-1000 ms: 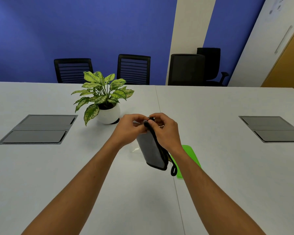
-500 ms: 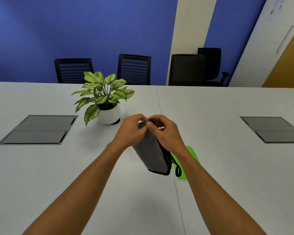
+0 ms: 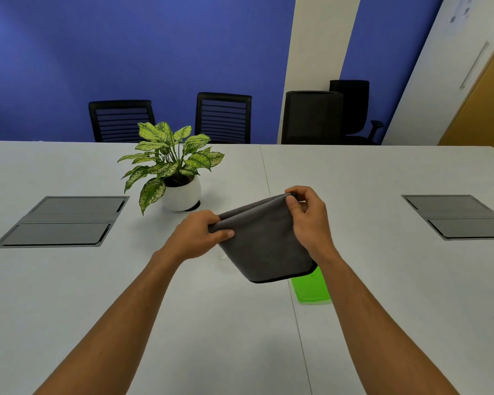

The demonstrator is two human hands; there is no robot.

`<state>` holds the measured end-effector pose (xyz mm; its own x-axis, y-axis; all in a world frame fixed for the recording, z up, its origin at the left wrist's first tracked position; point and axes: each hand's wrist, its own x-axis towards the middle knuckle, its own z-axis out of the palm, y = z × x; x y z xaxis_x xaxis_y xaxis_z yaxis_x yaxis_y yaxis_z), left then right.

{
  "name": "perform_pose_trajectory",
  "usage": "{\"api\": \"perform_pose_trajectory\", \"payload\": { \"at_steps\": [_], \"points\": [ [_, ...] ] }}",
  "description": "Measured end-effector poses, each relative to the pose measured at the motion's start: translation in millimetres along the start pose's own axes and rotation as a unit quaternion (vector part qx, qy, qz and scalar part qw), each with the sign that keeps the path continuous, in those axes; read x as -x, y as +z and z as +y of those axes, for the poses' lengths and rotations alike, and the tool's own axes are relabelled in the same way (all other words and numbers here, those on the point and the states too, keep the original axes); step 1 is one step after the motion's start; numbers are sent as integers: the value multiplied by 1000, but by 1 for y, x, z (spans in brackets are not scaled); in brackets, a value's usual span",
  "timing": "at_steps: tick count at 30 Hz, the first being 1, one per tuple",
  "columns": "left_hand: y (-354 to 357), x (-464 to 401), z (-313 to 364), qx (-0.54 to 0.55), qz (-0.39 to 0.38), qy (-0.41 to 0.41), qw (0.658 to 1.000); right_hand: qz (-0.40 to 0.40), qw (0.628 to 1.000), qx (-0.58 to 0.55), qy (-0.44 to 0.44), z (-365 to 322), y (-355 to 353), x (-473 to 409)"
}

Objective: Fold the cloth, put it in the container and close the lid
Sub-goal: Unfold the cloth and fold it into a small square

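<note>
- A pale grey-white table (image 3: 97, 295) fills the lower view, with a thin seam running from the far edge toward the viewer just right of centre
- Two grey recessed panels are set flush in the top: one at the left (image 3: 63, 222), one at the right (image 3: 457, 216)
- A leafy plant in a round white pot (image 3: 180, 192) stands on the table, left of the seam
- Beyond the far edge stand black chairs (image 3: 223, 118) against a blue wall (image 3: 126, 47), broken by a cream pillar (image 3: 317, 44); a tan door (image 3: 485, 104) shows at far right
- The grey cloth (image 3: 264, 243), folded double with a dark trim along its lower edge, hangs above the table
- The left hand (image 3: 198, 233) pinches the cloth's left upper corner, fingers closed on it
- The right hand (image 3: 308, 215) grips the right upper corner between thumb and curled fingers
- A green lid (image 3: 311, 286) lies flat on the table, partly hidden below the cloth and right forearm
- The container cannot be made out behind the cloth
</note>
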<state>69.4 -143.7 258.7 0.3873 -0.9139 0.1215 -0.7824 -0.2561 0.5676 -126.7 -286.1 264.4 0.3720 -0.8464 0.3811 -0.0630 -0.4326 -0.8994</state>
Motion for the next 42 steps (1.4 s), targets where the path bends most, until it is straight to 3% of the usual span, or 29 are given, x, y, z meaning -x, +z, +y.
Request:
{"api": "perform_pose_trajectory", "payload": {
  "at_steps": [7, 11, 14, 20, 23, 26, 31, 37, 42],
  "points": [
    [-5, 0, 1, 157, 99, 9, 983, 39, 996, -48, 59, 13, 3, 4],
    [-2, 2, 5, 312, 110, -13, 943, 46, 991, -91, 83, 13, 1, 4],
    [-4, 1, 9, 367, 137, -24, 920, 17, 982, -153, 109, 14, -6, 2],
    [-9, -6, 15, 371, 172, 18, 913, -113, 918, -326, 198, 28, -6, 14],
    [-8, -8, 17, 343, 171, 31, 923, -147, 912, -311, 224, 38, -3, 23],
    [-7, -9, 17, 335, 171, 30, 926, -184, 928, -263, 189, 39, -4, 24],
    [-9, -12, 21, 370, 171, 26, 913, -238, 927, -233, 171, 40, -2, 30],
    [-13, -15, 17, 380, 165, -2, 910, -204, 927, -235, 209, 38, 2, 38],
    [-9, -18, 4, 423, 149, -123, 885, -175, 918, -256, 247, 27, 0, 32]
  ]
}}
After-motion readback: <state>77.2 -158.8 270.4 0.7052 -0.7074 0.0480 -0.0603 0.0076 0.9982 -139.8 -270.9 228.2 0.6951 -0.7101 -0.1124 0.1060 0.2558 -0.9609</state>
